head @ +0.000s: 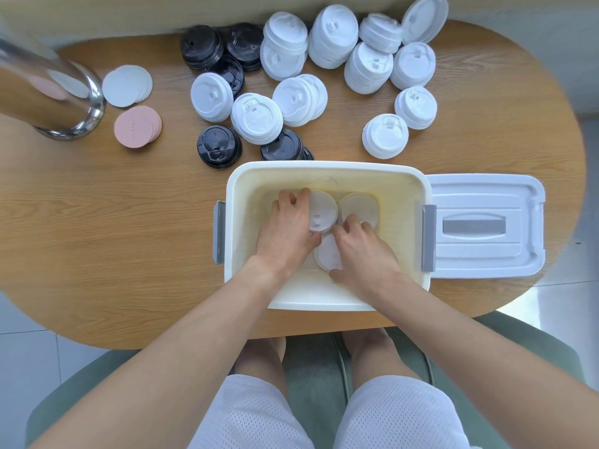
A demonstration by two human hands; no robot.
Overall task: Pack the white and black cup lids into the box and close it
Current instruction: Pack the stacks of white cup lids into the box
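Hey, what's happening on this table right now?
A person is packing cup lids into a white box on a wooden table. Both hands are down inside it: the left hand holds a white lid, and the right hand is arranging the other white lids on the bottom. Most white lids and all the black lids still sit on the table. The box cover lies off to the right.

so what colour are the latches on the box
Grey, on a white box; the right latch shows best in the head view.
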